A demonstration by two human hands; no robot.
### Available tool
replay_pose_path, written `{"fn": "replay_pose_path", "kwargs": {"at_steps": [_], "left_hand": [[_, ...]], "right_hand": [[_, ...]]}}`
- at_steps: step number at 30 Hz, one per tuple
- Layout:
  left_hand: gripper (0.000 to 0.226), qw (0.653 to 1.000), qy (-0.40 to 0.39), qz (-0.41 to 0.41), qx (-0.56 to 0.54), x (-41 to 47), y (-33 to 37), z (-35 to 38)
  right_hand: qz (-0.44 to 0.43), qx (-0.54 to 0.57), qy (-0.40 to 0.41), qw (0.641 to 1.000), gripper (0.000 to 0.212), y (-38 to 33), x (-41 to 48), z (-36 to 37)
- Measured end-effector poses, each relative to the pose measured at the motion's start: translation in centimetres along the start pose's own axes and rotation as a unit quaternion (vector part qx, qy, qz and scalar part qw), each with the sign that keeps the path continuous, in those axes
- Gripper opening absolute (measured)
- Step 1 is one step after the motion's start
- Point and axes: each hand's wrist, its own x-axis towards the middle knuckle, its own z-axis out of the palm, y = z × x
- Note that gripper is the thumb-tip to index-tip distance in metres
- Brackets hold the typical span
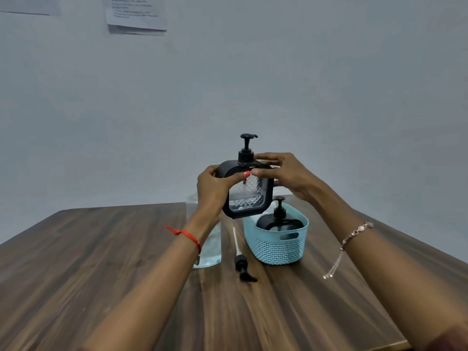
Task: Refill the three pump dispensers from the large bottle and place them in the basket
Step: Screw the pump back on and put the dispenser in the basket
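Large bottle (211, 249): upright, left of basket (278, 247). Loose pump (241, 264): lying just left of basket. Held dispenser (249, 196): above basket's left rim, left hand (215, 188) gripping its body, right hand (283, 173) curled round its top. Second dispenser (278, 221): inside basket, done. Two apparently remain.

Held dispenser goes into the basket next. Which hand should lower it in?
Right, probably. The right hand holds the dispenser by its top, and the basket sits just below on that side. The left hand wraps the body's side and might foul the rim.
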Motion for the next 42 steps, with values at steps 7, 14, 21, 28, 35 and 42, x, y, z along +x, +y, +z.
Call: {"fn": "replay_pose_path", "kwargs": {"at_steps": [7, 14, 21, 28, 35, 42], "left_hand": [[0.054, 0.999, -0.028, 0.038, 0.022, 3.7, -0.2, 4.6], [0.058, 0.996, -0.04, 0.068, 0.039, 7.3, -1.9, 6.4], [0.055, 0.997, -0.047, 0.015, 0.059, 9.3, -6.2, 6.8], [0.052, 0.994, -0.062, -0.027, 0.08, 9.4, -9.2, 6.9], [0.041, 0.99, -0.073, -0.061, 0.108, 9.1, -11.5, 6.8], [0.025, 0.979, -0.124, -0.048, 0.153, 8.2, -12.7, 7.0]], "right_hand": [[-0.036, 0.033, 0.032, 0.998, 0.044, 1.3, 4.0, -3.9], [-0.107, 0.034, 0.046, 0.993, 0.048, 4.3, 8.0, -5.5], [-0.055, 0.012, 0.028, 0.998, 0.044, 8.1, 9.8, -5.6], [0.013, -0.003, 0.025, 1.0, 0.038, 11.2, 9.6, -5.5], [0.082, 0.011, 0.003, 0.997, 0.033, 13.1, 9.1, -5.4], [0.145, 0.016, 0.014, 0.989, 0.036, 15.2, 8.5, -6.1]]}}
